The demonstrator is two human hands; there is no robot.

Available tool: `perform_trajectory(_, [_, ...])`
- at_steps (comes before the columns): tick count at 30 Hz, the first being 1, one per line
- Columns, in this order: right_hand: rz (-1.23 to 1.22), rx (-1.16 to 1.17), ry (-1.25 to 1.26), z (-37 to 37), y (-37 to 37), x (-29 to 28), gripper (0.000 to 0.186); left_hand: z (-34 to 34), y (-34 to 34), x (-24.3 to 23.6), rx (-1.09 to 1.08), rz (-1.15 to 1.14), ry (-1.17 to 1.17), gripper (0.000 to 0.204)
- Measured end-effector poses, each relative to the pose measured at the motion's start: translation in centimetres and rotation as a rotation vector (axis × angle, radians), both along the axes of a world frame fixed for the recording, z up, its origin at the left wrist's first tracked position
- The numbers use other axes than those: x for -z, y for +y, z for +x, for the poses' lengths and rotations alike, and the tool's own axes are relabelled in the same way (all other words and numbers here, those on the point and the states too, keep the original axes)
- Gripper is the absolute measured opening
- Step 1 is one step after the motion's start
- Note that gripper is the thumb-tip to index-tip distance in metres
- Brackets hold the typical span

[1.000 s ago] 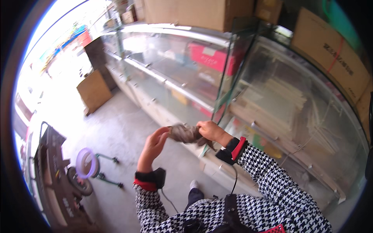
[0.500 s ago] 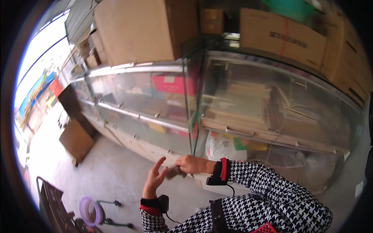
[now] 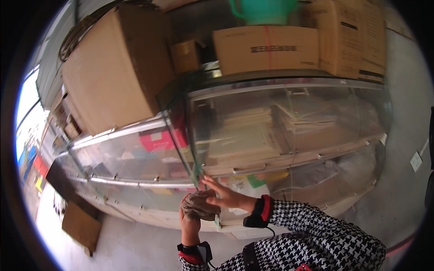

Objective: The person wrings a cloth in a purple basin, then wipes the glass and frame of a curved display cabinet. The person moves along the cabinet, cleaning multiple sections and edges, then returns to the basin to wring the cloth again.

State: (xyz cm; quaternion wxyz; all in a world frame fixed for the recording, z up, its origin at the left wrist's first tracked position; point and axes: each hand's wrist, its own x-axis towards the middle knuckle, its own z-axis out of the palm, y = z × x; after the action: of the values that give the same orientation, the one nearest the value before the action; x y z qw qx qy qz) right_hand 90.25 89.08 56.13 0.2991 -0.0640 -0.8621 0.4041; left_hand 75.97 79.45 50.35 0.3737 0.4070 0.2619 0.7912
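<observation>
A crumpled brown cloth [image 3: 199,206] is bunched up in front of the corner where two glass cabinets meet. My left hand [image 3: 190,224] comes up from below and is closed round it, with the fingers largely hidden behind the folds. To the right of the cloth, my right hand [image 3: 231,199] is open, its fingers stretched out and apart toward the glass edge. The lower part of this hand overlaps the cloth's right side; whether it touches cannot be made out. Both wrists carry black straps with cables.
The right glass cabinet [image 3: 289,169] holds stacked flat sheets and plastic bags. Cardboard boxes [image 3: 237,52] and a green basin [image 3: 266,12] stand on top. A large carton [image 3: 101,77] sits on the left cabinet. A brown board [image 3: 80,229] stands on the grey floor [image 3: 131,244].
The cloth has passed from my right hand to my left. My right hand has opened. The view has turned right, and the purple-rimmed basin at the lower left has left the picture.
</observation>
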Motion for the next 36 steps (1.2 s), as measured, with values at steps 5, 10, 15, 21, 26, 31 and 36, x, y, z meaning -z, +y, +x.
perform_trajectory(5, [-0.497,-0.03,-0.064,0.7,-1.4,1.5,0.066,2.3,0.3,-2.8,0.014,-0.042,0.096,0.036])
perform_trajectory(10, [-0.189,0.187,-0.062,5.7,-0.8,-3.4,0.045,2.6,0.7,-4.4,-0.026,0.024,0.579,0.046])
perform_trajectory(15, [0.163,0.478,0.127,16.2,6.3,-15.1,0.053,1.0,3.7,-5.2,-0.166,-0.124,0.75,0.042])
perform_trajectory(21, [1.008,1.109,0.077,27.4,17.4,-31.2,0.043,-1.4,10.0,-7.7,-0.633,-0.041,0.948,0.044])
perform_trajectory(26, [0.773,1.311,-0.71,33.3,23.9,-33.9,0.034,-1.8,15.5,-9.7,-1.005,-0.047,1.144,0.041])
perform_trajectory(31, [0.835,1.279,-0.378,35.4,28.1,-29.7,0.033,-2.8,17.9,-8.8,-1.186,-0.105,1.214,0.04])
perform_trajectory(36, [1.052,1.093,-0.207,38.8,27.2,-28.8,0.015,-4.1,18.6,-8.9,-1.214,-0.105,1.19,0.035])
